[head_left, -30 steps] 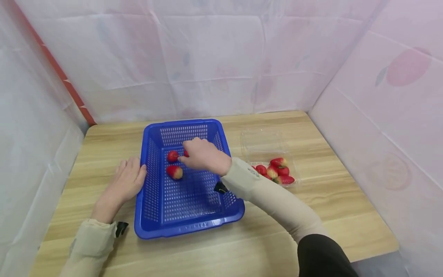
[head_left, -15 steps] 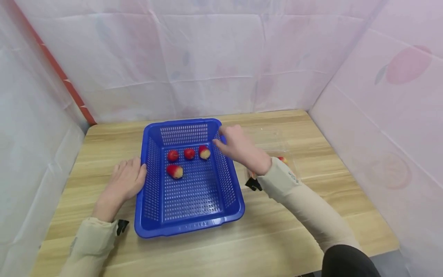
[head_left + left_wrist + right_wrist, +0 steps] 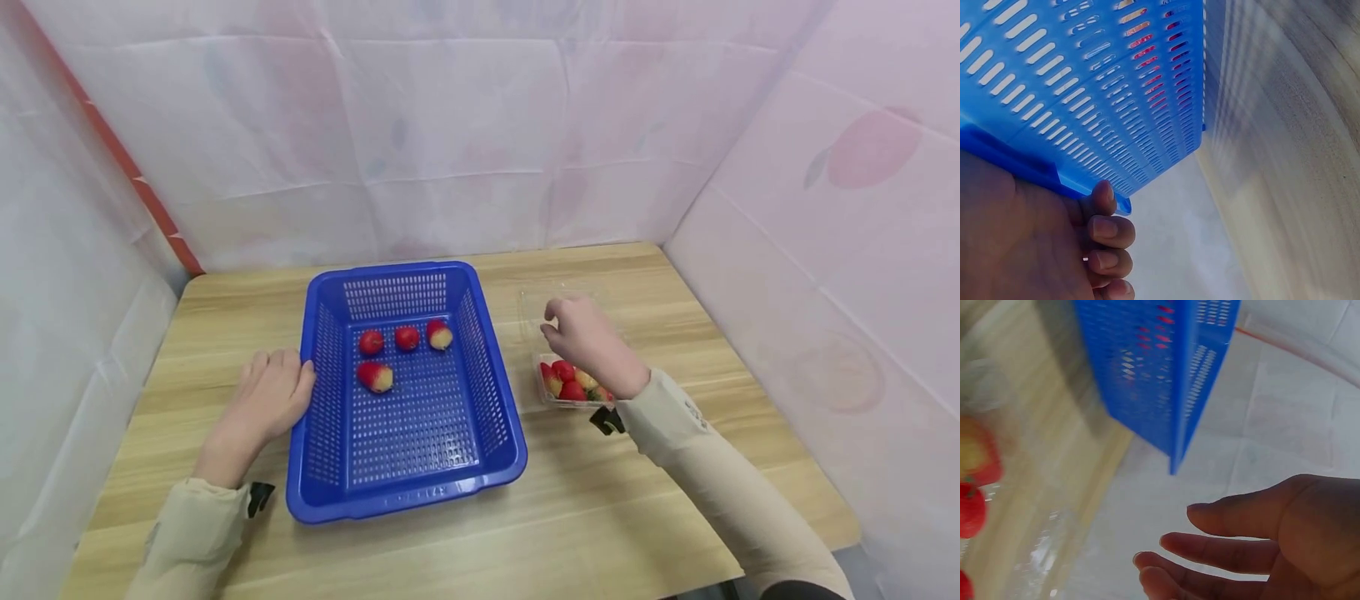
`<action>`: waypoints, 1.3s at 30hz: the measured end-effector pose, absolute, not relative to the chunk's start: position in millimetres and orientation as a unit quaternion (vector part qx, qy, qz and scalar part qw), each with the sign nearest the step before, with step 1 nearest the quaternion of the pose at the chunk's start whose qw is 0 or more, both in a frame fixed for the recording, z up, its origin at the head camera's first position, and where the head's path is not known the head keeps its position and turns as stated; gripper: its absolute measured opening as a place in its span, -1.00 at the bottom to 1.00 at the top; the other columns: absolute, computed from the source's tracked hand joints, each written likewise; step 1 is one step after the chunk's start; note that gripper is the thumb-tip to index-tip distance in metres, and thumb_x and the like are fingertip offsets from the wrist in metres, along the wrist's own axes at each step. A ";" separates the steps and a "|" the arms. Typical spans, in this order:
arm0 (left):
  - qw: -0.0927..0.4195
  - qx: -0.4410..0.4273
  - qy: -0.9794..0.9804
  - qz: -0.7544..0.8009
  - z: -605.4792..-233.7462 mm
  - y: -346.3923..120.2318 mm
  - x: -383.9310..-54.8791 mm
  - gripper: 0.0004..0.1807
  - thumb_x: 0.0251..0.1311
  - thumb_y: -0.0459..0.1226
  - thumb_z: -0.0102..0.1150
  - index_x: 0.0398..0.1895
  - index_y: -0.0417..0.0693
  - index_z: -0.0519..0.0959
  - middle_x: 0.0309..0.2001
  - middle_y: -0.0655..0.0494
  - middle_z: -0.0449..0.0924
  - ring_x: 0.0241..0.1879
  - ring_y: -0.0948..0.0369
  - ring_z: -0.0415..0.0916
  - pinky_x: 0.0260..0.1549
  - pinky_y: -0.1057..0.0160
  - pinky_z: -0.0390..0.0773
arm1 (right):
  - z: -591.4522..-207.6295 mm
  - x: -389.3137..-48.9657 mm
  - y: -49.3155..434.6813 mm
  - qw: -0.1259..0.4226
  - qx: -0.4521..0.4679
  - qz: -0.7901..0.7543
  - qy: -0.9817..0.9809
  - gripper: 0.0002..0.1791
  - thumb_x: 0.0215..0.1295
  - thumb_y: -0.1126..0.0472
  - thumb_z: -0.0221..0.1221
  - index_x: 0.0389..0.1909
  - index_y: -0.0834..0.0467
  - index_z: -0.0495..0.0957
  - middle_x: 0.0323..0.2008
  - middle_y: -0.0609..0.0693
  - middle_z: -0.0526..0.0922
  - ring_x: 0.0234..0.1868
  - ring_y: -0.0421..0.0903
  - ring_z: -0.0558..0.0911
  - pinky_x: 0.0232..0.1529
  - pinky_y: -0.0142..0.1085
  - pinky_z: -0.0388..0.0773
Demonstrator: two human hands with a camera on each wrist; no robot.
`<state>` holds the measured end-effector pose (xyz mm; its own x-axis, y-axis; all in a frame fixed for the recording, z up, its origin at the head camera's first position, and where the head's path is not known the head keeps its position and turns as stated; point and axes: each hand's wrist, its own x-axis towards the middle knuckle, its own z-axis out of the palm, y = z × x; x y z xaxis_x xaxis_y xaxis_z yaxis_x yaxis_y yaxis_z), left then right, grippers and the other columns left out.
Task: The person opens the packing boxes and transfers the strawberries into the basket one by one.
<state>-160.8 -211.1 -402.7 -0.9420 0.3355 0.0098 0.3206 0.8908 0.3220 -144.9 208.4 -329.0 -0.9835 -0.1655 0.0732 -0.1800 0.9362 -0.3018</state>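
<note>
A blue plastic basket [image 3: 408,425] with slotted walls has several strawberries [image 3: 375,377] scattered on its floor toward the back. My left hand [image 3: 264,398] grips its left rim, thumb at the rim and the other fingers curled below it in the left wrist view. My right hand [image 3: 588,340], holding nothing, hangs over a clear plastic clamshell box [image 3: 545,397]. Its thumb and fingers are apart and slightly bent in the right wrist view. In the box lie several strawberries [image 3: 573,392], partly hidden by the hand and wrist.
Everything stands on a wood-grain table [image 3: 525,533]. The box, to the right of the basket, has its clear lid [image 3: 531,304] laid back toward the far side. White printed sheets [image 3: 450,125] enclose the table at the back and both sides.
My right hand has let go of a strawberry in the basket, risen out over the right rim and moved right to above the clear box. The left hand has stayed at the rim.
</note>
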 end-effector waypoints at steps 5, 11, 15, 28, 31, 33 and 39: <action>0.021 0.172 0.972 0.162 -403.9 -210.6 -159.7 -0.60 0.54 -0.11 -0.44 -0.29 -0.21 0.33 -0.37 -0.07 0.30 -0.30 -0.05 0.17 -0.32 0.06 0.14 | -344.6 -136.2 223.5 0.012 0.080 0.130 -0.988 -0.84 0.23 0.34 0.20 -0.27 0.38 0.64 -0.50 0.14 0.64 -0.59 -0.06 0.48 -0.39 -0.11 0.54; 0.015 0.169 0.971 0.166 -405.6 -211.2 -158.4 -0.60 0.55 -0.11 -0.45 -0.26 -0.21 0.32 -0.36 -0.08 0.32 -0.30 -0.06 0.19 -0.29 0.03 0.13 | -365.4 -130.4 234.3 0.015 0.083 0.120 -0.989 -0.86 0.12 0.34 0.25 -0.34 0.36 0.66 -0.56 0.05 0.59 -0.60 -0.07 0.47 -0.47 -0.15 0.49; 0.014 0.171 0.970 0.173 -405.4 -211.5 -158.8 -0.59 0.56 -0.08 -0.47 -0.22 -0.20 0.31 -0.34 -0.08 0.34 -0.29 -0.07 0.21 -0.28 0.02 0.15 | -375.8 -126.4 237.7 0.007 0.073 0.122 -0.990 -0.84 0.12 0.30 0.29 -0.35 0.35 0.65 -0.45 0.13 0.66 -0.51 0.01 0.56 -0.40 -0.07 0.53; 0.018 0.167 0.971 0.170 -406.2 -214.1 -160.6 -0.54 0.56 0.00 -0.50 -0.19 -0.20 0.28 -0.33 -0.08 0.34 -0.27 -0.08 0.23 -0.28 0.03 0.14 | -400.9 -126.8 236.4 -0.076 0.027 0.151 -0.985 -0.74 0.18 0.25 0.25 -0.19 0.34 0.54 -0.47 0.08 0.56 -0.48 -0.04 0.52 -0.43 -0.20 0.50; 0.018 0.167 0.970 0.173 -405.6 -214.4 -161.1 -0.55 0.56 -0.01 -0.50 -0.19 -0.19 0.28 -0.32 -0.09 0.35 -0.26 -0.08 0.23 -0.28 0.02 0.14 | -401.8 -127.9 235.7 -0.081 0.021 0.159 -0.984 -0.71 0.18 0.24 0.26 -0.14 0.35 0.53 -0.42 0.11 0.60 -0.45 -0.03 0.55 -0.39 -0.17 0.55; 0.017 0.167 0.970 0.175 -405.0 -214.3 -161.4 -0.55 0.56 -0.01 -0.50 -0.18 -0.19 0.28 -0.31 -0.09 0.36 -0.26 -0.09 0.23 -0.27 0.02 0.14 | -401.8 -128.8 235.1 -0.086 0.015 0.163 -0.983 -0.69 0.19 0.25 0.26 -0.11 0.34 0.53 -0.40 0.12 0.61 -0.43 -0.02 0.56 -0.38 -0.16 0.56; 0.026 0.164 0.970 0.180 -404.0 -213.2 -161.4 -0.54 0.56 0.00 -0.51 -0.15 -0.20 0.28 -0.29 -0.10 0.36 -0.24 -0.09 0.23 -0.26 0.01 0.14 | -404.2 -129.0 234.2 -0.084 0.010 0.144 -0.986 -0.70 0.19 0.21 0.31 -0.11 0.28 0.57 -0.38 0.11 0.62 -0.42 0.00 0.57 -0.38 -0.13 0.56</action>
<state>-161.4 -213.2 -404.0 -0.9448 0.3276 0.0086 0.3089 0.8813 0.3576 -129.0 234.2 -404.2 -0.9857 -0.0437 -0.1628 0.0048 0.9581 -0.2863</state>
